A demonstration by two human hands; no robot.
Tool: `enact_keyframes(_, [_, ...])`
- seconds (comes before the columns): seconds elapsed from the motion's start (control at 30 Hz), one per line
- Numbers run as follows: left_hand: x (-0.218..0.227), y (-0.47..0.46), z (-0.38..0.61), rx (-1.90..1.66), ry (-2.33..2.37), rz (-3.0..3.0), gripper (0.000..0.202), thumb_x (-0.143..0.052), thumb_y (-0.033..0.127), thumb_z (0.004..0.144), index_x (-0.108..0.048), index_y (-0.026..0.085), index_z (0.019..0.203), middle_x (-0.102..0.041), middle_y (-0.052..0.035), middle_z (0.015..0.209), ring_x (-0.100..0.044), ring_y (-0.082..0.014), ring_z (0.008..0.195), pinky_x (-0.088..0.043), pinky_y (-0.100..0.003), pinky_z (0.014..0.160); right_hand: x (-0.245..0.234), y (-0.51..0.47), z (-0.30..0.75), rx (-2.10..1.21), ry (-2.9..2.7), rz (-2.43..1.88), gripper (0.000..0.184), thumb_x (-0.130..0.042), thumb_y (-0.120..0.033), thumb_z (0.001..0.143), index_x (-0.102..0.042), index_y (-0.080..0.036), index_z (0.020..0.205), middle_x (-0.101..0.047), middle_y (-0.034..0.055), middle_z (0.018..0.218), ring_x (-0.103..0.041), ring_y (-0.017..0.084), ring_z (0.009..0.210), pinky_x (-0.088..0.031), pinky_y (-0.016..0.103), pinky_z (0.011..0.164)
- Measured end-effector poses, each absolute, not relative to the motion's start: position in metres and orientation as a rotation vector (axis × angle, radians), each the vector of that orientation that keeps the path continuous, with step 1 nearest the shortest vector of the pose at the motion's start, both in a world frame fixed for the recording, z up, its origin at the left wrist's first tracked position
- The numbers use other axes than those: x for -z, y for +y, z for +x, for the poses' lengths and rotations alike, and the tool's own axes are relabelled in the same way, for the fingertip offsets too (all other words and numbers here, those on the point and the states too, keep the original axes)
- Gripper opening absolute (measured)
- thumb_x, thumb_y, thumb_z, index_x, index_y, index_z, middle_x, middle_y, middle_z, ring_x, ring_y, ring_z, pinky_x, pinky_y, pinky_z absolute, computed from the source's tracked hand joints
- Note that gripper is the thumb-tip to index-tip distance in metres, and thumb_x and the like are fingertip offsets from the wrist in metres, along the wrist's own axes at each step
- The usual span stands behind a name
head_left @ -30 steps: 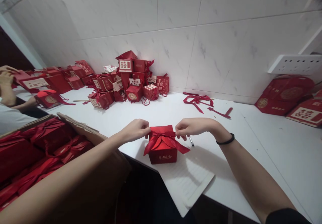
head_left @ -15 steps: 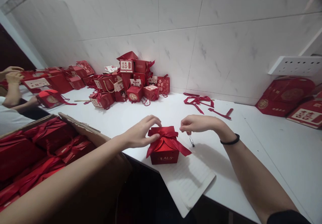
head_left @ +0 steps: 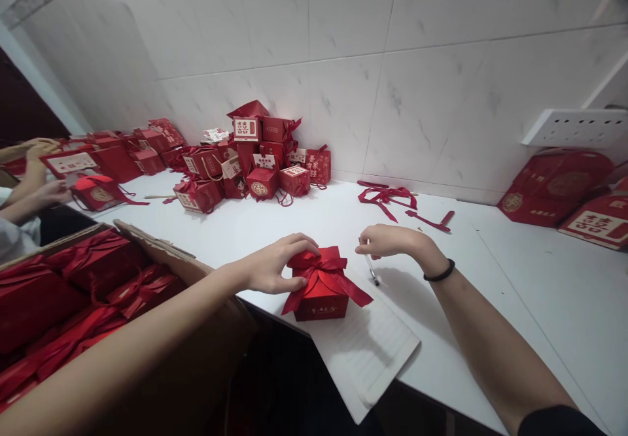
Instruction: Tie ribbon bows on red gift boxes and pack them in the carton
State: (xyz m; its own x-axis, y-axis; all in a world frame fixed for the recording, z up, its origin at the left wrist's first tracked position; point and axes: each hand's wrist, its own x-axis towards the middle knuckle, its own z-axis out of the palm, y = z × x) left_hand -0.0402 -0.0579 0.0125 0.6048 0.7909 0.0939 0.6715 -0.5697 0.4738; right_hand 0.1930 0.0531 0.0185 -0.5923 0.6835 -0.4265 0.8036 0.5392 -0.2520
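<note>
A small red gift box [head_left: 321, 295] with a red ribbon bow [head_left: 318, 266] on top stands near the white table's front edge, partly on a lined paper sheet [head_left: 373, 351]. My left hand [head_left: 275, 263] curls round the box's left side, with fingertips on the bow. My right hand [head_left: 387, 240], a black band on its wrist, hovers just right of the box. Its fingers pinch the upper end of a pen [head_left: 370, 267] whose tip rests on the table.
An open cardboard carton [head_left: 161, 253] full of red ribboned boxes is at my left. A heap of red boxes [head_left: 255, 158] stands by the tiled wall, with loose red ribbons [head_left: 387, 197] to its right. More red boxes [head_left: 559, 184] lie far right. Another person's hands [head_left: 44, 171] work at far left.
Both hands have let go of the ribbon ends. My left hand has closed round the box's left side. My right hand has drawn away to the right and pinched the pen.
</note>
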Motion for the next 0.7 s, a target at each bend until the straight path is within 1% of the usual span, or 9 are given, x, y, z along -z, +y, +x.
enact_keyframes(0.13, [-0.013,-0.058,-0.041,-0.348,1.169,2.412,0.052,-0.057,0.023,0.069,-0.042,0.019,0.119,-0.044,-0.0082,0.117,-0.048,-0.0192,0.098,-0.044,-0.032,0.086,-0.017,0.054,0.192,0.588,2.485,1.25,0.023,-0.046,-0.03,0.082,-0.057,-0.013,0.07,-0.064,0.0061,0.073,-0.057,0.018,0.064,-0.036,0.026,0.05])
enact_keyframes(0.23, [-0.013,-0.058,-0.042,-0.324,1.145,2.398,0.058,-0.06,0.026,0.068,-0.04,0.019,0.122,-0.042,-0.0086,0.121,-0.046,-0.0205,0.105,-0.042,-0.032,0.091,-0.014,0.056,0.193,0.582,2.482,1.252,0.023,-0.046,-0.03,0.082,-0.058,-0.013,0.071,-0.064,0.0058,0.073,-0.057,0.017,0.063,-0.036,0.026,0.051])
enact_keyframes(0.37, [-0.012,-0.057,-0.043,-0.292,1.153,2.403,0.068,-0.063,0.034,0.066,-0.037,0.018,0.126,-0.04,-0.0103,0.126,-0.041,-0.0241,0.114,-0.037,-0.036,0.098,-0.01,0.06,0.193,0.548,2.474,1.261,0.024,-0.046,-0.029,0.082,-0.058,-0.013,0.069,-0.063,0.006,0.07,-0.056,0.016,0.062,-0.035,0.025,0.05])
enact_keyframes(0.47, [-0.012,-0.057,-0.043,-0.285,1.164,2.403,0.069,-0.064,0.038,0.066,-0.037,0.018,0.127,-0.04,-0.0109,0.126,-0.041,-0.0245,0.115,-0.036,-0.036,0.099,-0.009,0.061,0.194,0.524,2.463,1.278,0.025,-0.047,-0.029,0.083,-0.058,-0.013,0.068,-0.063,0.0059,0.07,-0.056,0.016,0.06,-0.035,0.025,0.05])
enact_keyframes(0.7, [-0.014,-0.057,-0.04,-0.269,1.184,2.388,0.07,-0.066,0.036,0.064,-0.038,0.019,0.125,-0.041,-0.0091,0.123,-0.044,-0.0237,0.111,-0.039,-0.034,0.096,-0.005,0.063,0.191,0.451,2.436,1.349,0.026,-0.049,-0.028,0.083,-0.061,-0.01,0.069,-0.063,0.0078,0.069,-0.056,0.016,0.057,-0.034,0.024,0.048])
